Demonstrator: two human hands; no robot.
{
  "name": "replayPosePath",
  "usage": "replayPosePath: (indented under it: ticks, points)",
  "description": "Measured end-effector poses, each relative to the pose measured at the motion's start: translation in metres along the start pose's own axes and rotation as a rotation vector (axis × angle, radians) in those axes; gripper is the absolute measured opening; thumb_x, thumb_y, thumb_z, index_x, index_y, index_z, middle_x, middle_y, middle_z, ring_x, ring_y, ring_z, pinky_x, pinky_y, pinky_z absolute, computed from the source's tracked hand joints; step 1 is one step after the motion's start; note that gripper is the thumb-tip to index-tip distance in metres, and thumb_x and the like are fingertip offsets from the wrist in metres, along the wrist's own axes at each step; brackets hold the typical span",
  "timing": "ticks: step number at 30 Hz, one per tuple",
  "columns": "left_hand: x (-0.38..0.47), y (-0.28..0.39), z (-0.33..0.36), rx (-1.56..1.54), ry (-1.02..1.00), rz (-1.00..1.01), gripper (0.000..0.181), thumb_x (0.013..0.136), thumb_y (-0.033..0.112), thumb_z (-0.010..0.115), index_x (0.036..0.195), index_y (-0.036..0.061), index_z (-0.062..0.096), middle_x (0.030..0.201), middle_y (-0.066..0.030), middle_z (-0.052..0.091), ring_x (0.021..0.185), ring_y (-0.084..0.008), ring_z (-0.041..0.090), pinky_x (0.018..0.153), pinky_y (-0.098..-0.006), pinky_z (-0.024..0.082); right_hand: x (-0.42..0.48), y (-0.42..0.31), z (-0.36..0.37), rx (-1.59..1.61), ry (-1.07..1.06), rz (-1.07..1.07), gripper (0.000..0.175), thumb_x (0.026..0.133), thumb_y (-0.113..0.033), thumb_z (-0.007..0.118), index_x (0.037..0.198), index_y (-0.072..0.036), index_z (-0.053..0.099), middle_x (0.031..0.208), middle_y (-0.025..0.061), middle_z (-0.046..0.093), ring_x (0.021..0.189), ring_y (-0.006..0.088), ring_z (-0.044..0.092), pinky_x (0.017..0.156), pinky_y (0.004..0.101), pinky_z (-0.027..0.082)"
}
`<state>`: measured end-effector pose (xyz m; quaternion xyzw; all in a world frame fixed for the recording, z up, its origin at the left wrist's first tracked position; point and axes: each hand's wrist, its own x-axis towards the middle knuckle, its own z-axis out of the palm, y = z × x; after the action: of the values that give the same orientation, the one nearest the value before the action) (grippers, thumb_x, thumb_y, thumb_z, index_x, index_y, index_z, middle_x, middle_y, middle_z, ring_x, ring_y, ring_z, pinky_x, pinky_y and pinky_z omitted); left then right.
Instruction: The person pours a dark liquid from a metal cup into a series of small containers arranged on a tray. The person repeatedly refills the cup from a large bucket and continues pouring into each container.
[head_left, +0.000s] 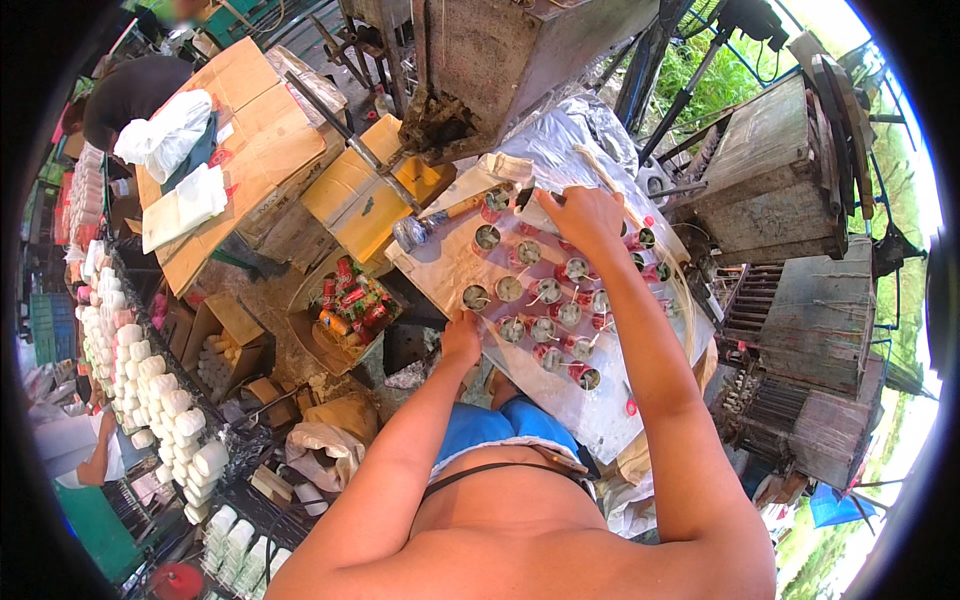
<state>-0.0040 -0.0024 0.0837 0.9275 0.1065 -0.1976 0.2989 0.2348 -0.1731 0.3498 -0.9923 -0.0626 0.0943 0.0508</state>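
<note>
My right hand grips a grey metal container over the far part of a work table. The container is tilted, its dark mouth facing left, above several red drink cans that stand open-topped with a pale fill. White wicks stick out of many of them. At the table's near left edge is my left hand, just below a can; its fingertips are partly hidden, and whether they touch the can is unclear. A wooden-handled tool with a wrapped head lies at the table's left side.
Red-handled scissors lie on the table's near right. To the left stand a carton of drink cans, a large cardboard box and a rack of white candles. Metal tanks rise beyond. Other people are at far left.
</note>
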Motion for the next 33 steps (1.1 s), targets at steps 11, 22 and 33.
replayPosePath:
  ticks: [11, 22, 33]
  points:
    - [0.001, -0.001, 0.002, 0.006, -0.009, -0.005, 0.037, 0.086, 0.017, 0.076, 0.118, 0.0101, 0.058, 0.123, -0.0138, 0.056, 0.112, -0.0388, 0.063, 0.089, -0.0534, 0.054, -0.003, -0.003, -0.003, 0.045, 0.015, -0.001, 0.068, 0.095, -0.064, 0.056, 0.079, -0.002, 0.079, 0.08, 0.0183, 0.075, 0.078, 0.0362, 0.071, 0.098, 0.0554, 0.039]
    - [0.0, 0.004, -0.006, -0.005, -0.002, -0.008, 0.035, 0.087, 0.016, 0.072, 0.118, 0.0097, 0.058, 0.122, -0.0145, 0.058, 0.111, -0.0402, 0.062, 0.089, -0.055, 0.053, 0.003, 0.0, 0.0, 0.049, -0.007, 0.005, 0.07, 0.093, -0.067, 0.056, 0.082, -0.001, 0.079, 0.083, 0.0204, 0.076, 0.082, 0.0378, 0.073, 0.099, 0.0558, 0.041]
    - [-0.003, 0.006, -0.007, -0.01, 0.005, 0.008, 0.038, 0.085, 0.016, 0.075, 0.119, 0.009, 0.058, 0.123, -0.0143, 0.057, 0.111, -0.04, 0.062, 0.089, -0.0539, 0.054, 0.003, 0.029, 0.007, 0.226, -0.092, 0.093, 0.07, 0.096, -0.068, 0.05, 0.086, -0.005, 0.08, 0.083, 0.0149, 0.076, 0.086, 0.0349, 0.073, 0.097, 0.0511, 0.047]
